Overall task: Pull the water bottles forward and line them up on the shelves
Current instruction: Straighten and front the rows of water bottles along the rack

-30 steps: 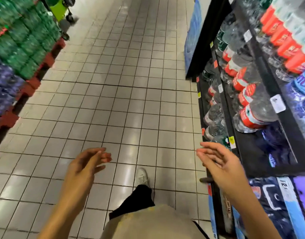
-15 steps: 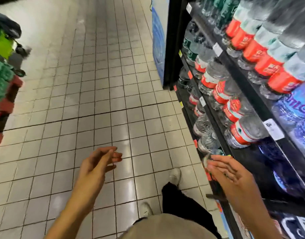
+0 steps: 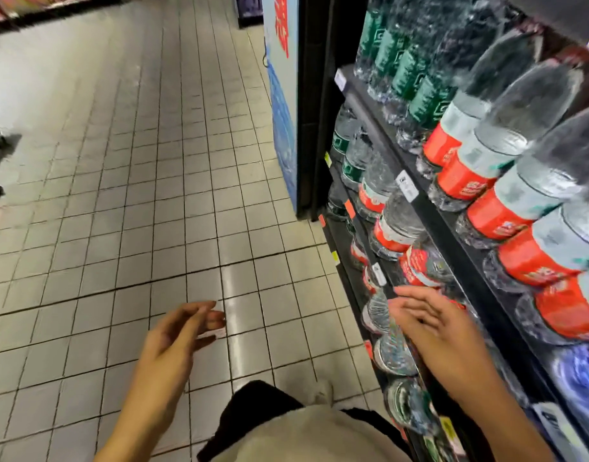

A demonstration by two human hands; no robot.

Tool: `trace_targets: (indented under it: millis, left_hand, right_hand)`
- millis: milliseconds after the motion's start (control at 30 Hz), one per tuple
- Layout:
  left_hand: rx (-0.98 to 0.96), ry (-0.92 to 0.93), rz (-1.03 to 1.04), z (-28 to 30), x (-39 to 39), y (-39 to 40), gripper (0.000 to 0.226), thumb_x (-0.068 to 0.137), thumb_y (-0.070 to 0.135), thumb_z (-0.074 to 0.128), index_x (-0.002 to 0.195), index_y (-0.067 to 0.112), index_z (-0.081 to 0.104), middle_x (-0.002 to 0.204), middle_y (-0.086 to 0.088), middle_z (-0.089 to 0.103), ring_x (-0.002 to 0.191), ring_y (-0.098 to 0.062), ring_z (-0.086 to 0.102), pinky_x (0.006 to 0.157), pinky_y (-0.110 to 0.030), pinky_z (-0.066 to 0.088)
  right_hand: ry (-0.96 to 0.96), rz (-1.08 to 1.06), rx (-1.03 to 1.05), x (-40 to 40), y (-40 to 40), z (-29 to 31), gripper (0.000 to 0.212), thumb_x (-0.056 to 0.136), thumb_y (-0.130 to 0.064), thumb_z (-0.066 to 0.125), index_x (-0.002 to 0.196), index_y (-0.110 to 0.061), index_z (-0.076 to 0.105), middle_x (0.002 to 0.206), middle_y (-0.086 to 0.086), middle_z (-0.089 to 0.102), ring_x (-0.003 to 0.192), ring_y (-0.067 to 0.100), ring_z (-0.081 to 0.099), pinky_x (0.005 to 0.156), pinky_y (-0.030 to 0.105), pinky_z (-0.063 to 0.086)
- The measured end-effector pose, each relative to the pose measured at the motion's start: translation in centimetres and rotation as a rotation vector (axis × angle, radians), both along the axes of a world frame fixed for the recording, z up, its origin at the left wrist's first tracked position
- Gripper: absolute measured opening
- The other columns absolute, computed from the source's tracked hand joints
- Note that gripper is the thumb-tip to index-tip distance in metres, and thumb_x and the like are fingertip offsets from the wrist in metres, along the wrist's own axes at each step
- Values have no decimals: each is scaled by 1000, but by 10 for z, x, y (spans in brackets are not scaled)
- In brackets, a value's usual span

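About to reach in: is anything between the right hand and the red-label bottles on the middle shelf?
Nothing visible. The right hand hovers open at the shelf edge, just in front of the red-label bottles. The left hand hangs over the aisle floor, away from them.

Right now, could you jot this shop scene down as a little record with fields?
place: shop aisle, tiled floor
shelves: on the right, stocked with water bottles
red-label bottles: upper and middle shelves
green-label bottles: far end
left hand: open, over the floor, holding nothing
right hand: open, at the shelf front by a bottle
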State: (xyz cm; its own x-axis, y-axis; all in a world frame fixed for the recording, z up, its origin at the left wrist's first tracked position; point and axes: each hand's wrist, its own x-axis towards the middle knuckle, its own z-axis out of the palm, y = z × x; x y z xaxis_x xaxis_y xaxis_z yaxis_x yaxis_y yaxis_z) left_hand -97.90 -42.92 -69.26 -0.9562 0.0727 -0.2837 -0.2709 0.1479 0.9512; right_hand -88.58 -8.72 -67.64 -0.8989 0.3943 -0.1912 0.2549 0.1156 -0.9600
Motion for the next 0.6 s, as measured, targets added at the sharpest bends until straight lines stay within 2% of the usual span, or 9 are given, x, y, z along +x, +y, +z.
trace_targets:
  millis: [300, 433, 600]
  left_hand:
    - [52, -30, 105, -10, -136, 19, 21, 100, 26, 52, 101, 25, 73, 100, -10, 75, 98, -24, 72, 91, -46, 52]
    - [56, -38, 92, -9, -217, 13, 22, 100, 30, 52, 101, 25, 73, 100, -10, 75, 99, -24, 71, 88, -41, 51]
    - [22, -26, 28, 8, -333, 5, 20, 100, 27, 53, 102, 22, 72, 99, -8, 75, 97, -22, 72, 88, -42, 52]
  right_hand:
    - [85, 24, 3, -170, 3, 5, 23, 84, -14, 75, 104, -25, 71, 94, -1, 75, 90, 12, 71, 80, 13, 53]
    - [67, 38, 17, -248, -7, -1, 24, 85, -19, 75, 106, -29, 70, 96, -3, 74, 92, 9, 70, 78, 11, 52]
    - [27, -39, -13, -332, -20, -6, 24, 86, -20, 75, 106, -31, 70, 98, -4, 75, 95, 11, 71, 79, 13, 54]
